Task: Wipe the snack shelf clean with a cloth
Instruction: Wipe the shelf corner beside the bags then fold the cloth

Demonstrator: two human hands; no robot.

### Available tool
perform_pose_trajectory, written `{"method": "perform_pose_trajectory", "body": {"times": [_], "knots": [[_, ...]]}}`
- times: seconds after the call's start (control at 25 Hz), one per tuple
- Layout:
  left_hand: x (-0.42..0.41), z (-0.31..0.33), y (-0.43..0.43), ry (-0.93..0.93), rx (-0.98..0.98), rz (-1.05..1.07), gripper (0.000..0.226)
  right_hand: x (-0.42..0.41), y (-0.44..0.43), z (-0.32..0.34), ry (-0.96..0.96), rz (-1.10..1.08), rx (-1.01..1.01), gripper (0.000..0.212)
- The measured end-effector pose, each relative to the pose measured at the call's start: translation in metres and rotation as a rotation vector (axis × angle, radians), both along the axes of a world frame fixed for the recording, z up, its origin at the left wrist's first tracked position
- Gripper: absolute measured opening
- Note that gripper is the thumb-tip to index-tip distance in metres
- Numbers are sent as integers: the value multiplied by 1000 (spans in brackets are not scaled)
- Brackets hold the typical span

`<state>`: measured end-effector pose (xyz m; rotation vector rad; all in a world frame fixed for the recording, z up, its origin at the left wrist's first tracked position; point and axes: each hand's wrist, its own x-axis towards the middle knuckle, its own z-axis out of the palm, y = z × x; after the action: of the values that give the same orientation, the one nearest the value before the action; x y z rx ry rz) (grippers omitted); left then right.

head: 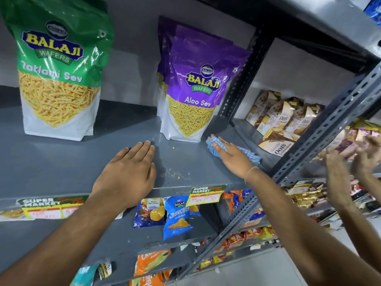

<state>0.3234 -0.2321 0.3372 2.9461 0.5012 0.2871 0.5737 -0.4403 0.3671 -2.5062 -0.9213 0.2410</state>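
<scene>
Right grip (231,156) flat, unclenched, pressing blue cloth (249,155) onto snack shelf (61,168) beside Aloo Sev bag (193,96) (corner first, likely). Left grip (127,172) released, palm down, bracing. Crumbs (177,176) between them, unwiped.

Bears upright on grey shelf (61,162) a green snack bag (57,79) at rear left, purple snack bags (195,96) at rear right. Holds blue cloth (248,154) by right edge, crumbs (177,175) near front edge.

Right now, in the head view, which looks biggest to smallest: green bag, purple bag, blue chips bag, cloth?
1. green bag
2. purple bag
3. blue chips bag and cloth look alike; the right hand hides part of the cloth, so no ranking.
</scene>
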Motion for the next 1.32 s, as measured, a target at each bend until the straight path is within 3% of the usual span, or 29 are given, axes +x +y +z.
{"method": "perform_pose_trajectory", "body": {"times": [0.08,0.2,0.4,0.48,0.68,0.88,1.08,1.2,1.32], "knots": [[1,-1,0,-4,5,0,75,-16,-10,-3,26,35,93,47],[1,1,-1,-11,-3,0,76,4,-11,12,3,-161,312,41],[1,1,-1,-16,-10,0,79,37,-27,-10,-53,22,35,53],[-1,0,1,-24,-10,3,77,35,-26,-14,-55,-2,65,54],[0,-1,2,-47,-22,5,77,-7,-30,5,37,-312,112,53],[3,-4,3,-63,-45,-6,68,-55,-8,-7,-2,-261,153,57],[1,-3,3,-43,-40,-5,63,-18,14,9,43,-476,209,59],[-1,-2,2,-33,-35,-5,63,-10,34,11,-30,-368,16,62],[0,-5,1,-15,-40,-9,64,-37,37,3,-110,-221,-19,61]]}}
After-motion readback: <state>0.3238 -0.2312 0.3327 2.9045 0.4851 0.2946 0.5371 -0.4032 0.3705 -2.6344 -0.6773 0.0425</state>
